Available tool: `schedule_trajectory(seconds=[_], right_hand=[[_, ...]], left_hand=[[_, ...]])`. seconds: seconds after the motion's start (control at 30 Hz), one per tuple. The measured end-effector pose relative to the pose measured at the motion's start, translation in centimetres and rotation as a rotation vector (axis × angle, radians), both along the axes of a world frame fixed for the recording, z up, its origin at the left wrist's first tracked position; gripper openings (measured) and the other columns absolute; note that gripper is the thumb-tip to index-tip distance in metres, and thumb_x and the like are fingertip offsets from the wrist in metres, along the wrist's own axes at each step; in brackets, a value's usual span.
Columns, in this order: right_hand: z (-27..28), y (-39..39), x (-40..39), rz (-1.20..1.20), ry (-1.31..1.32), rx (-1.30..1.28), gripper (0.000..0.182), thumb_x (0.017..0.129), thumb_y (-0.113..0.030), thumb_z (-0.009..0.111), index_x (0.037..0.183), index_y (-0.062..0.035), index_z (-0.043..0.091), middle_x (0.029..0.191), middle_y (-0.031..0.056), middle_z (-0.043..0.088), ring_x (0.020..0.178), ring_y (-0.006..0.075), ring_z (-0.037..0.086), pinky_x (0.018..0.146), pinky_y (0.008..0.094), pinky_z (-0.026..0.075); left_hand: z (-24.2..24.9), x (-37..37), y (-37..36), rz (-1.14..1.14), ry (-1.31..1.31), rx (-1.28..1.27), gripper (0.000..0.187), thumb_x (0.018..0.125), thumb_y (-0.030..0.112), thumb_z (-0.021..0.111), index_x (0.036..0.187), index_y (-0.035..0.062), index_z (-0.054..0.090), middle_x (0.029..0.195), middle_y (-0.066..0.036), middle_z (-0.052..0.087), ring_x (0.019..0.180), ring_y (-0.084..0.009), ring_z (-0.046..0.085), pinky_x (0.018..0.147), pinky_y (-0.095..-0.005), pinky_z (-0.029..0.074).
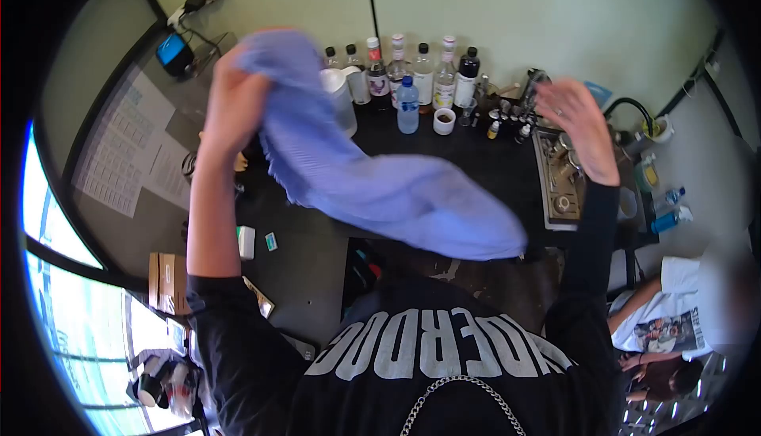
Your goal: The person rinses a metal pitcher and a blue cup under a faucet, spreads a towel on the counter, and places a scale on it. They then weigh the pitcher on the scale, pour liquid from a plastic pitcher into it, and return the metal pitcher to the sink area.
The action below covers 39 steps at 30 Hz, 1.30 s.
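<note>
My left hand [238,103], raised at the left, grips one end of a blue-violet cloth [357,182]. The cloth hangs in folds and sweeps across to the right above the dark counter [309,269], its far end loose and slightly blurred. On the right, my right hand [579,123] is lifted with its fingers apart and nothing in it. It appears above the sink-like metal tray [547,190], near a cluster of small bottles and bar tools [507,115]. Part of a white-lidded jug [341,99] shows behind the cloth.
Several syrup bottles [422,75] line the wall, with a blue-capped water bottle [407,107] and a white cup [444,121] before them. A cardboard box [166,281] sits at the left. Spray bottles [670,218] stand right, near another person in a white shirt [674,309].
</note>
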State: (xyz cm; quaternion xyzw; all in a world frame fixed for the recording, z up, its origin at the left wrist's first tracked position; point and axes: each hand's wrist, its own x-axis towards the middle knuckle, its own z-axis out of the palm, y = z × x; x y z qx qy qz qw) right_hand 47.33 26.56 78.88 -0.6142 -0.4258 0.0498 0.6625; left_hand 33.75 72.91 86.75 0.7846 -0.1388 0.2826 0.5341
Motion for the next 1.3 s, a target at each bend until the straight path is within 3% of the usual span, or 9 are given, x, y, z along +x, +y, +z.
schedule_trajectory(seconds=[0.1, 0.3, 0.47, 0.63, 0.97, 1.03, 1.07, 1.2, 1.3], right_hand=[[6.1, 8.9, -4.5, -0.194, -0.349, -0.111, 0.087, 0.087, -0.029, 0.078, 0.155, -0.0084, 0.028, 0.146, 0.0175, 0.048, 0.140, 0.0287, 0.043, 0.114, 0.0457, 0.037], [13.9, 9.0, -3.1, -0.436, -0.554, -0.021, 0.031, 0.105, -0.019, 0.051, 0.129, -0.0002, 0.061, 0.114, 0.0049, 0.069, 0.108, 0.0122, 0.062, 0.100, 0.0282, 0.046], [20.3, 2.7, -3.9, -0.349, -0.405, 0.303, 0.027, 0.107, -0.024, 0.052, 0.121, -0.0032, 0.063, 0.106, 0.0001, 0.067, 0.092, 0.0075, 0.060, 0.084, 0.0246, 0.048], [21.3, -6.3, -1.0, -0.753, -0.549, 0.072, 0.029, 0.106, -0.026, 0.054, 0.119, -0.0025, 0.063, 0.104, -0.0004, 0.066, 0.090, 0.0079, 0.058, 0.081, 0.0238, 0.046], [19.9, -19.6, -2.3, -0.642, -0.117, 0.369, 0.041, 0.107, -0.027, 0.051, 0.140, -0.0027, 0.053, 0.134, 0.0062, 0.061, 0.119, 0.0138, 0.060, 0.100, 0.0290, 0.048], [19.9, -22.5, -2.9, -0.504, -0.167, 0.375, 0.047, 0.108, -0.029, 0.047, 0.148, -0.0048, 0.045, 0.142, 0.0099, 0.057, 0.126, 0.0172, 0.058, 0.108, 0.0307, 0.046], [20.6, -24.5, -2.6, 0.214, -0.045, 0.290, 0.048, 0.108, -0.026, 0.043, 0.152, -0.0058, 0.040, 0.150, 0.0120, 0.049, 0.134, 0.0210, 0.052, 0.113, 0.0326, 0.043], [20.6, -22.7, -1.1, 0.348, -0.156, 0.392, 0.047, 0.107, -0.022, 0.045, 0.150, -0.0057, 0.042, 0.152, 0.0125, 0.046, 0.135, 0.0206, 0.051, 0.114, 0.0340, 0.042], [20.3, -18.0, 4.4, -0.504, -0.280, 0.095, 0.042, 0.105, -0.026, 0.054, 0.140, -0.0030, 0.051, 0.133, 0.0063, 0.059, 0.118, 0.0126, 0.058, 0.104, 0.0286, 0.045]], left_hand=[[3.6, 2.9, -9.9, -0.202, -0.209, 0.433, 0.023, 0.090, 0.002, 0.054, 0.109, -0.0010, 0.066, 0.093, -0.011, 0.071, 0.087, -0.0150, 0.066, 0.079, -0.0288, 0.053], [8.4, 2.2, -15.1, -0.105, -0.049, 0.374, 0.027, 0.089, 0.005, 0.067, 0.115, -0.0018, 0.062, 0.103, -0.009, 0.071, 0.100, -0.0109, 0.064, 0.089, -0.0267, 0.051], [2.0, 1.6, -12.7, -0.094, 0.250, 0.771, 0.041, 0.091, 0.026, 0.071, 0.118, -0.0043, 0.064, 0.105, -0.013, 0.073, 0.096, -0.0208, 0.067, 0.090, -0.0379, 0.051], [1.7, 1.8, -5.2, -0.043, 0.425, 0.444, 0.027, 0.094, 0.022, 0.069, 0.102, -0.0036, 0.067, 0.078, -0.002, 0.066, 0.071, -0.0079, 0.056, 0.067, -0.0268, 0.047], [4.7, -5.4, -1.8, 0.140, 0.129, 0.735, 0.016, 0.096, 0.011, 0.060, 0.105, -0.0021, 0.062, 0.087, -0.001, 0.062, 0.083, -0.0096, 0.054, 0.079, -0.0271, 0.046], [6.3, -7.1, -1.6, 0.202, 0.185, 0.583, 0.016, 0.097, 0.011, 0.058, 0.106, -0.0022, 0.061, 0.094, -0.003, 0.065, 0.093, -0.0094, 0.056, 0.084, -0.0250, 0.044], [7.2, -8.1, -0.3, 0.231, 0.283, 0.602, 0.023, 0.097, 0.019, 0.061, 0.110, -0.0008, 0.061, 0.099, -0.002, 0.065, 0.099, -0.0098, 0.057, 0.089, -0.0241, 0.042], [9.2, -12.1, 0.8, -0.227, 0.279, 0.262, 0.039, 0.095, 0.035, 0.068, 0.118, 0.0038, 0.060, 0.100, 0.001, 0.062, 0.096, -0.0102, 0.056, 0.090, -0.0256, 0.042], [11.1, -9.9, 1.6, 0.028, 0.338, 0.341, 0.037, 0.096, 0.033, 0.068, 0.119, 0.0046, 0.061, 0.103, 0.001, 0.063, 0.097, -0.0085, 0.057, 0.089, -0.0247, 0.043]])
